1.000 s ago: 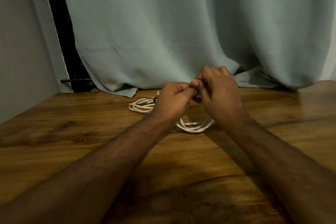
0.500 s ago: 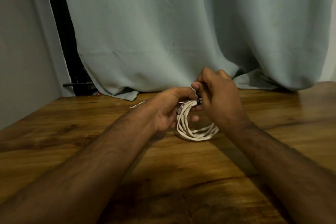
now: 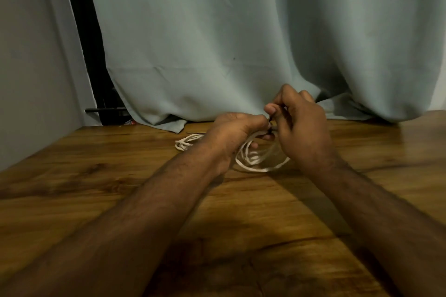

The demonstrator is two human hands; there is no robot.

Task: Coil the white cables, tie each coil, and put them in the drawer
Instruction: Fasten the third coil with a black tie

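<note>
A white cable coil [image 3: 255,164] hangs from both hands, its lower loops touching the wooden table [image 3: 96,188]. My left hand [image 3: 231,135] grips the top of the coil. My right hand [image 3: 301,130] pinches a thin dark tie [image 3: 270,125] at the coil's top, between thumb and fingers. A second white cable coil [image 3: 185,143] lies flat on the table behind my left wrist, partly hidden by it. No drawer is in view.
A pale grey-green curtain [image 3: 229,43] hangs along the table's far edge, its hem resting on the wood. A dark frame with a black bar [image 3: 103,110] stands at the back left beside a grey wall [image 3: 29,55].
My left hand has closed back over the top of the coil next to my right hand. The dark tie now sticks up between the fingertips. The coil stays in place.
</note>
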